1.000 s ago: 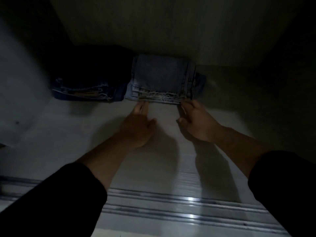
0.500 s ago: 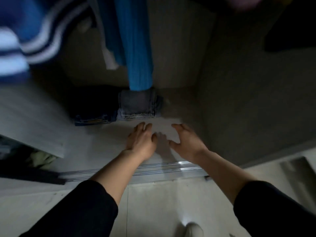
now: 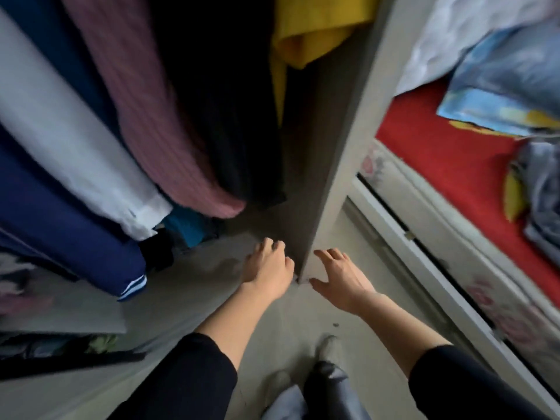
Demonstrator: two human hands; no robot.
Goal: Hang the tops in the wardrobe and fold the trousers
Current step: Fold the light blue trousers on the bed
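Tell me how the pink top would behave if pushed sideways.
The pink top hangs in soft folds, so it is probably floppy and would swing. Packed beside the white top and black top, it may drag them along.

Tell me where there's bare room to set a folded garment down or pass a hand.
Bare wardrobe floor between the navy top and the side panel, beside the left hand. Bare red sheet below the blue pillow. Crowded: the hanging tops, packed together.
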